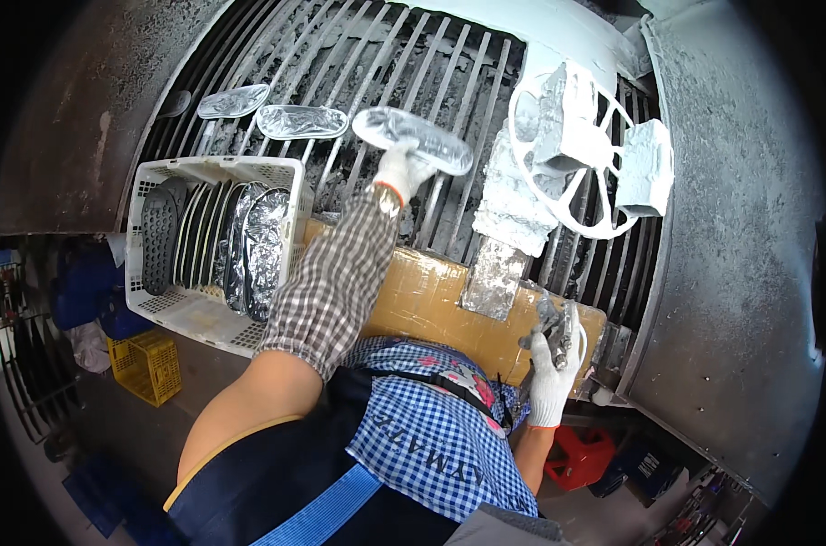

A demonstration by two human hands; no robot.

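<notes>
Left grip (402,173) pinches a silvery sole-shaped piece (413,135) by its rim, likely baring its face; right grip (550,382) clasps a spray gun (569,338).

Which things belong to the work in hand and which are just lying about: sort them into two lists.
In the work:
silvery sole-shaped piece, in the left hand
metal tool, in the right hand
similar silvery pieces, on the barred rack
white basket of soles

Apparently just lying about:
yellow crate, at left
red plastic object, at lower right
</notes>
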